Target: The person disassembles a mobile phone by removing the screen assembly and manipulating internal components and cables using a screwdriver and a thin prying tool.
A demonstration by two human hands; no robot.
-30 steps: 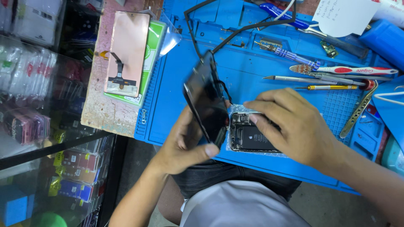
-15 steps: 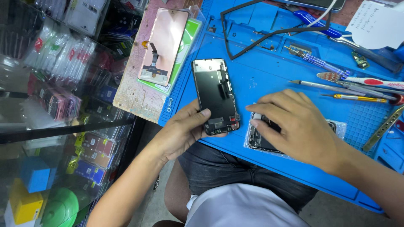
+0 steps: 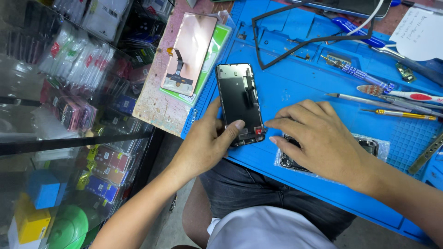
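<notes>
A blue work mat (image 3: 318, 87) covered the bench, moulded trays along its far edge. On it lay a detached phone screen (image 3: 239, 102), back side up, its near end under a thumb. Just right of that sat an opened phone body (image 3: 369, 145) on a clear plastic sleeve, mostly hidden under a hand. A thin black frame gasket (image 3: 295, 44) sprawled across the upper mat. Over at the right lay a row of tools: a blue-handled screwdriver (image 3: 353, 70), a grey pick (image 3: 364, 99), a yellow-handled driver (image 3: 404, 114) and a red-and-white spudger (image 3: 406, 94). Left of the mat, a worn pink board (image 3: 154, 103) carried another display panel (image 3: 190, 53).
</notes>
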